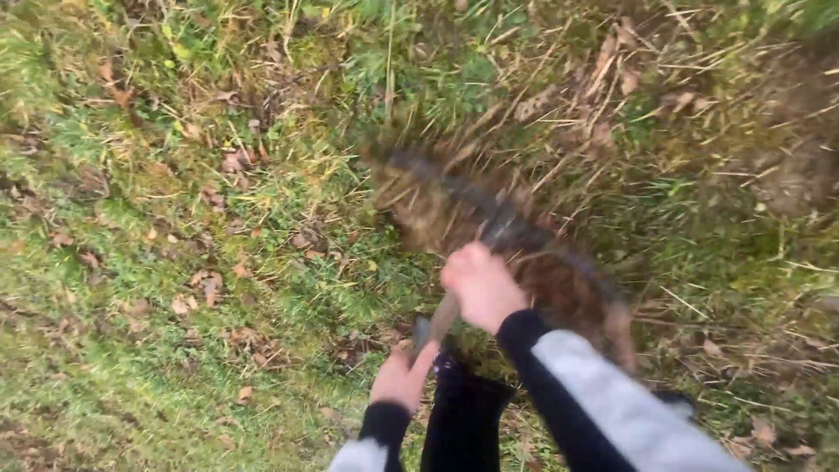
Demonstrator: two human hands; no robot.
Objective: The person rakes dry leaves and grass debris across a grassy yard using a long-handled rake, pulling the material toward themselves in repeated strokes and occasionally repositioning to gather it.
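My right hand point(481, 287) is closed around the long handle point(441, 316) of a rake-like tool, higher up the shaft. Lower down, my left hand point(400, 378) grips the near end of the same handle. The tool's head point(489, 223) is a motion-blurred brown and dark streak over the ground ahead of my hands, with dead leaves and dry grass smeared into it. Its exact shape is too blurred to tell. Both arms wear grey sleeves with black cuffs.
Green grass point(131, 350) dotted with brown fallen leaves point(205, 288) fills the left. Dry straw and stalks point(612, 79) cover the upper right, with dark bare soil point(800, 166) at the far right. My dark trouser leg point(463, 424) shows at the bottom.
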